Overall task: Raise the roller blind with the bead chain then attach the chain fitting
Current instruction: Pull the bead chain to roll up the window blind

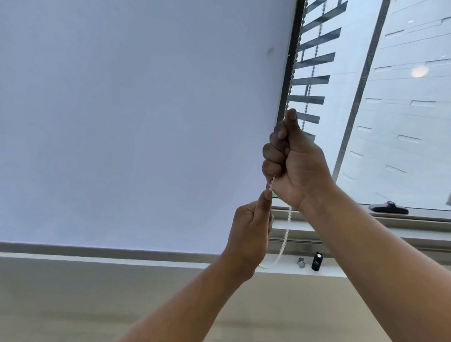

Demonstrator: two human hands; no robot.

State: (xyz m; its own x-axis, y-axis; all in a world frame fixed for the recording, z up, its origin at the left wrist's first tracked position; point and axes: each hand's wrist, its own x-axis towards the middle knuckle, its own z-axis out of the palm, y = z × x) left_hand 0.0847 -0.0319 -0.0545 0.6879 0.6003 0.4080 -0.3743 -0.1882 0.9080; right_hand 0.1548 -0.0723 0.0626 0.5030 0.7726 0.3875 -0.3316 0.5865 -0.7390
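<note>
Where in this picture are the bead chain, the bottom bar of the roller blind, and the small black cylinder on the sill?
bead chain [294,65], head view, on the taut run above the upper fist
bottom bar of the roller blind [89,252], head view, mid-length
small black cylinder [317,261], head view, on its body

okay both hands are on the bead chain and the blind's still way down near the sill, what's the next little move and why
Probably pull the bead chain down with the right hand, which is fisted around it, then regrip higher with the left hand, now pinching it just below. The roller blind still covers nearly the whole window, its bottom bar close to the sill.
</note>
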